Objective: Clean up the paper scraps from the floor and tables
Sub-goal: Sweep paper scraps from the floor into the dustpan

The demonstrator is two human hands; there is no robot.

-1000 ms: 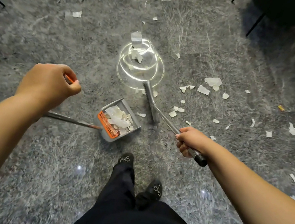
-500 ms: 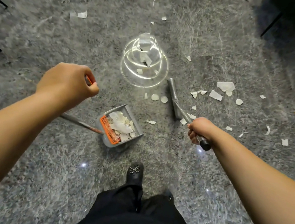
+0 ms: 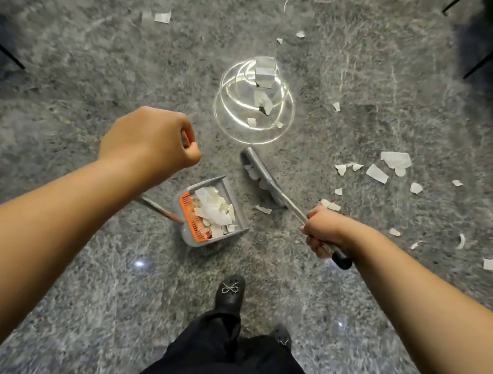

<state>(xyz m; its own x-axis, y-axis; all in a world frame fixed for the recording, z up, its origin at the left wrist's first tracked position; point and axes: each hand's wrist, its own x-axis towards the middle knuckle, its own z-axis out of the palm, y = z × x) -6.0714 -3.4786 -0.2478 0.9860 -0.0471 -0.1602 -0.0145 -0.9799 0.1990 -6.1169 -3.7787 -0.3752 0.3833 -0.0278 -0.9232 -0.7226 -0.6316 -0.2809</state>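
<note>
Orange plastic is showing at the fist of the left hand (image 3: 148, 136), which is clenching the top of the dustpan handle; the right hand (image 3: 326, 230) is grasping the metal broom handle (image 3: 295, 211) near its black end. At frame centre the grey dustpan (image 3: 217, 214) is holding torn white paper, and the broom head (image 3: 260, 174) is lying just above and right of it. Paper scraps (image 3: 376, 173) are littering the stone floor (image 3: 95, 67) toward the right and top edges. They are probably featherlight and flimsy, likely to flutter away, so sweeping is suiting them better than pinching. Compared with the earlier frame, the broom head is sitting nearer the pan, having drawn several scraps along.
</note>
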